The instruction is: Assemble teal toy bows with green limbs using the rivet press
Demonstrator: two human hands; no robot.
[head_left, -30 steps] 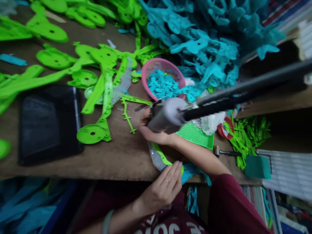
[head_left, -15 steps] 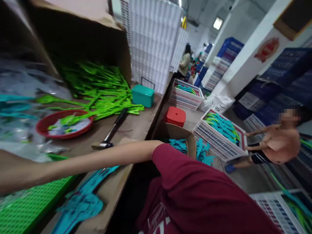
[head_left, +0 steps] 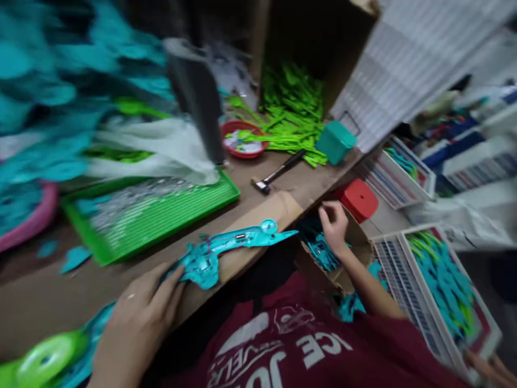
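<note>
1. On the bench (head_left: 36,296), near its front edge, touching the wider end of a blue part (head_left: 232,241) with the left hand (head_left: 139,310); cannot tell whether gripping it.
2. Above a cardboard box (head_left: 359,253) containing blue pieces (head_left: 323,254), holding the right hand (head_left: 334,223) with fingers curled; cannot tell whether gripping anything.
3. Beyond the blue part, seeing a green tray (head_left: 161,226) and a hammer (head_left: 283,170).

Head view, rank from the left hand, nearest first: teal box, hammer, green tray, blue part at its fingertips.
1. Blue part, touching the left hand.
2. Green tray, left of centre.
3. Hammer, right of the tray.
4. Teal box, right of the hammer.
</note>
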